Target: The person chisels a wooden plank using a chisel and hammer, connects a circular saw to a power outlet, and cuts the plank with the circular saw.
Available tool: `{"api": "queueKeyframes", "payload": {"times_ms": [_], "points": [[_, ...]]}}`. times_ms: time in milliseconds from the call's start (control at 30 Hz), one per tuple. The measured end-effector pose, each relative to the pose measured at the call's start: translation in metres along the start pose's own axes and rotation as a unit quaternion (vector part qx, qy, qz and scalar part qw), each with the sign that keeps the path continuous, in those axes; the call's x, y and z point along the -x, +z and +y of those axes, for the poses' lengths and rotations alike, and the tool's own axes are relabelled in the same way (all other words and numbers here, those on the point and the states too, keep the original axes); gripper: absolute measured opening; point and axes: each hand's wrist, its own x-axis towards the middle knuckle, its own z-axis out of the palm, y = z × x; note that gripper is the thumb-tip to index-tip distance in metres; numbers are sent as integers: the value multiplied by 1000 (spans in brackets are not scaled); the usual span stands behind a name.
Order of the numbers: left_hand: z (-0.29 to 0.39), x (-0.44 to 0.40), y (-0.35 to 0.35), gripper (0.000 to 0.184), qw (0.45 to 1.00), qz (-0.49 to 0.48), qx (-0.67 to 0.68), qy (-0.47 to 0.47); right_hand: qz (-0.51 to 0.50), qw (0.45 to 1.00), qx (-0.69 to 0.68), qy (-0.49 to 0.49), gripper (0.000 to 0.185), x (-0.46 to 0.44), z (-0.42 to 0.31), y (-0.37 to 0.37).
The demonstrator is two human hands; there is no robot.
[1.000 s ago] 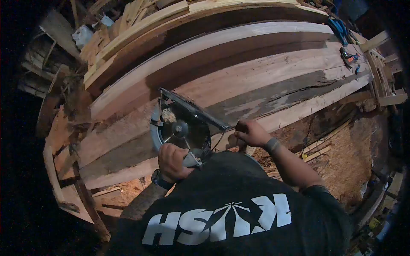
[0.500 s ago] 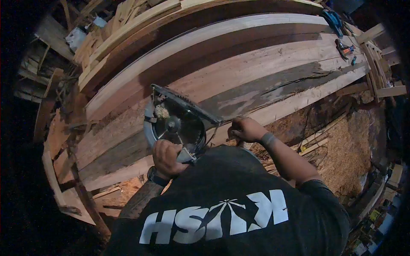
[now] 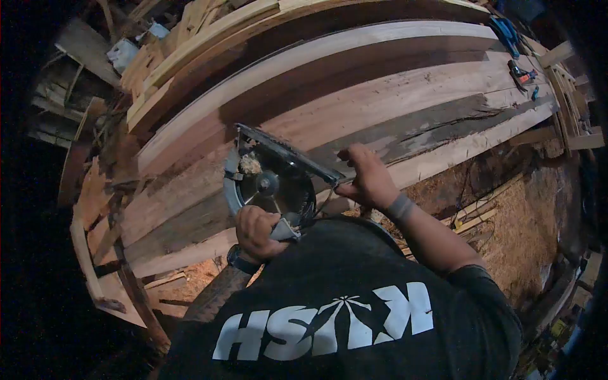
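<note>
Curling the left hand point(image 3: 256, 233) round the circular saw point(image 3: 267, 183), the right hand point(image 3: 370, 177) spread beside it

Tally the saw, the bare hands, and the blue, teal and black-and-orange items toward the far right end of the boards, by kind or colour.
Circular saw: 1
Bare hands, left hand and right hand: 2
Large blue item: 1
Small teal item: 1
Black-and-orange tool: 1
Total: 6

black-orange tool point(image 3: 520, 75), upper right | blue item point(image 3: 505, 33) beyond | white plastic point(image 3: 123, 54), upper left | sawdust point(image 3: 516, 234), right
</note>
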Motion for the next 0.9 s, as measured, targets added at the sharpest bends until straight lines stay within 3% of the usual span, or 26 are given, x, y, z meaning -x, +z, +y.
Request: {"api": "queueKeyframes", "payload": {"times_ms": [100,200,300,500,600,667,800,900], "points": [[-10,10,1,54,1000,-14,23,12,-17,999,-21,18,82,3,2,15],[0,-3,-3,54,1000,-1,16,-1,12,1000,1,-25,90,-8,4,-3],[2,-4,-4,54,1000,-11,6,-8,-97,995,-23,-17,92,-8,0,-8],[6,-9,-3,51,1000,18,13,-1,-129,989,-64,-44,100,6,-11,1],[4,-8,-4,50,1000,0,5,-1,-83,996,-35,-27,103,6,-1,-3],[1,-4,-1,51,1000,7,8,4,-126,991,-39,-13,105,4,-5,-9],[-1,-2,-2,51,1000,-11,-1,4,-115,989,-38,-80,106,6,0,2],[5,-7,-2,50,1000,5,1,-9,-100,992,-76,-14,107,3,0,-8]]}}
